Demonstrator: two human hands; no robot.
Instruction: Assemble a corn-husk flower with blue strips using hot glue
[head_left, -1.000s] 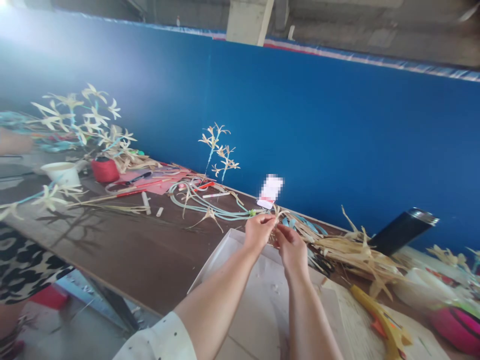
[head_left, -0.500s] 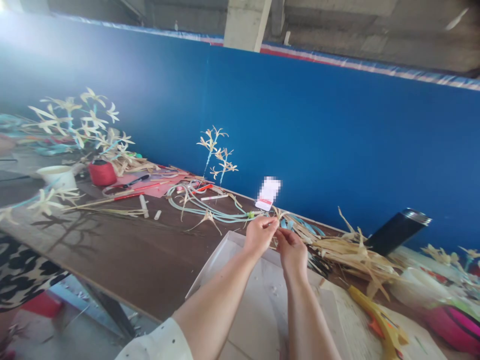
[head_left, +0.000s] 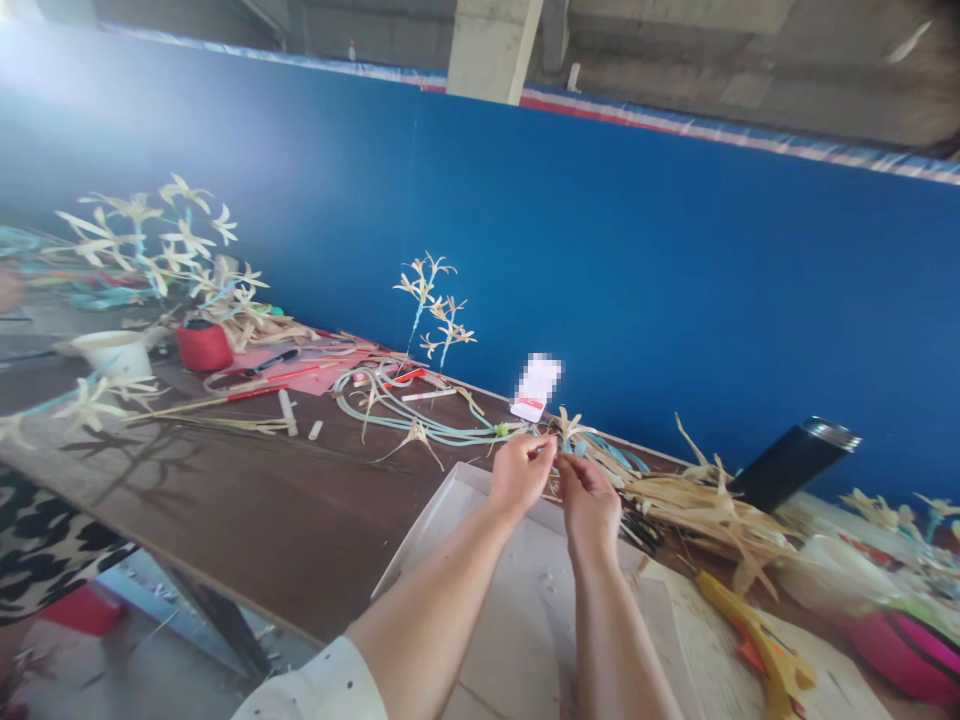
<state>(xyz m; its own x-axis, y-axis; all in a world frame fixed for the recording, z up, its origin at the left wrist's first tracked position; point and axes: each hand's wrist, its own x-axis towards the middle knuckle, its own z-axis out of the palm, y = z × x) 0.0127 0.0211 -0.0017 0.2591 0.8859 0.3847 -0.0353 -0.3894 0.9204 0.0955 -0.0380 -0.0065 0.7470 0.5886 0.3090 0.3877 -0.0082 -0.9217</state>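
My left hand [head_left: 519, 470] is closed in a pinch, thumb and forefinger together; what lies between them is too small to make out. Beside it, my right hand [head_left: 591, 500] pinches just under a cream straw-like flower [head_left: 571, 428], its bluish stem running down to the fingertips. The two sets of fingertips nearly meet above the far edge of a shallow white box [head_left: 457, 490]. A phone [head_left: 534, 388] with a blurred screen leans behind the hands. On the table to the left lies a loose pale flower [head_left: 415, 436].
Pale blue cords [head_left: 420, 428] coil left of the hands. Dry husk strips [head_left: 690, 510] and a black flask [head_left: 796, 462] stand right, with a yellow glue gun [head_left: 757, 640] nearer. A red thread spool [head_left: 205, 346] sits left. A blue partition [head_left: 675, 280] closes the back.
The flower at my fingertips has shifted slightly right and shows more fully. My right hand has turned and moved a little; my left hand has hardly moved.
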